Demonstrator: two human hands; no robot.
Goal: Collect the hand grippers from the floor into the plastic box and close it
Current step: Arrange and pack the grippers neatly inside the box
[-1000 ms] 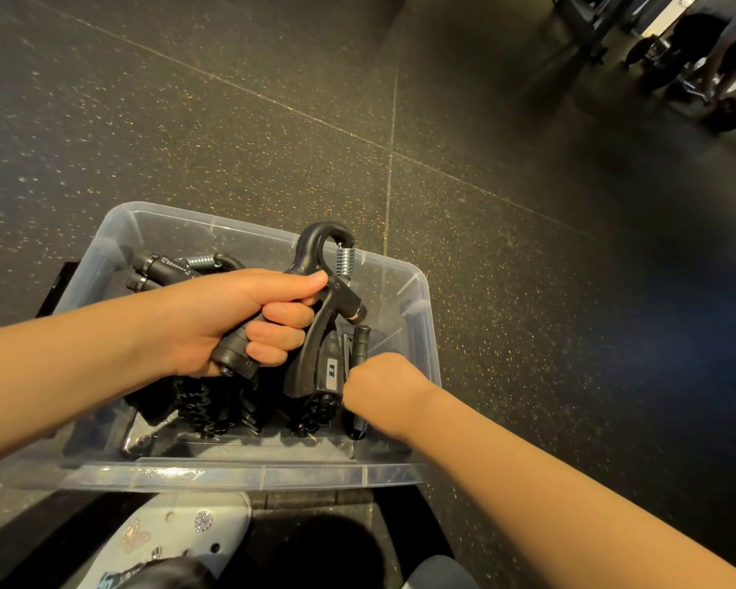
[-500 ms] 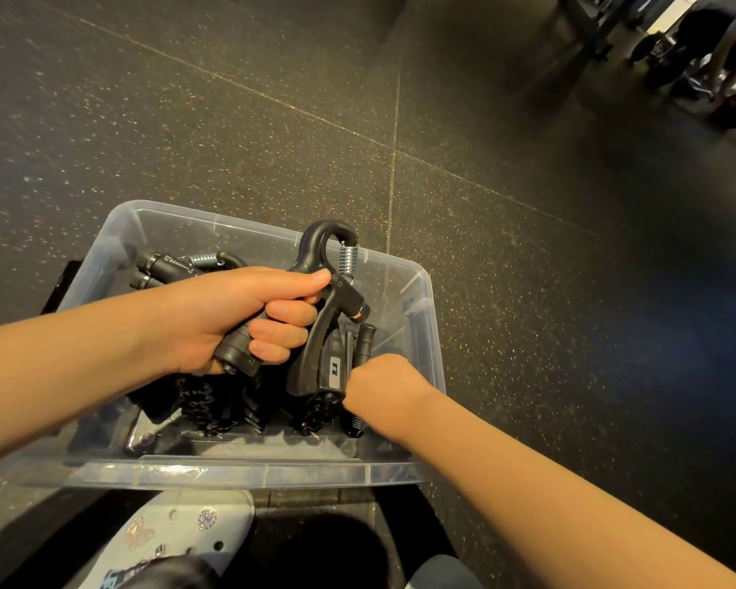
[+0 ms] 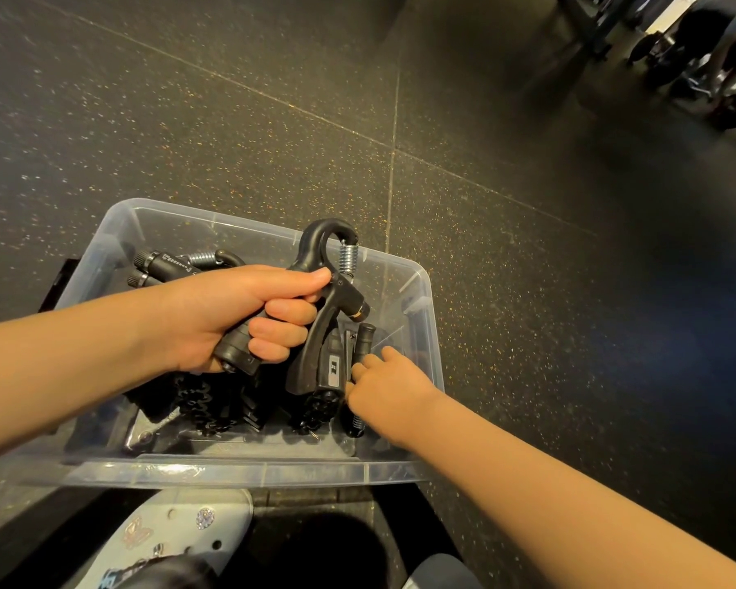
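In the head view, the left hand [image 3: 230,316] is gripping a black hand gripper [image 3: 336,308] by one of its handles, with the fingers curling round that handle and the thumb lying along the top near the hooked head. The gripper's free handle is hanging down toward the right hand, and its metal spring [image 3: 349,257] is showing just beyond the left thumb. The left hand is holding this gripper above the open clear plastic box [image 3: 247,471], which is sitting on the floor [image 3: 527,291] directly under both hands, with no lid on it. The right hand [image 3: 389,393] is reaching down inside the box at its right end, just right of the hanging handle, and its fingertips are touching the upright black handle of a second gripper [image 3: 364,340]. The fingers are partly hiding behind the knuckles, so whether they are pinching that handle or only resting against it cannot be told. More grippers [image 3: 166,263] are lying in the box beyond the left hand's wrist, and a dark heap of others [image 3: 200,406] is lying beneath the left hand at the bottom of the box. Nearer than both hands, below the box's near rim, a pale clog-style shoe [image 3: 166,533] with small charms is showing on the dark speckled floor.
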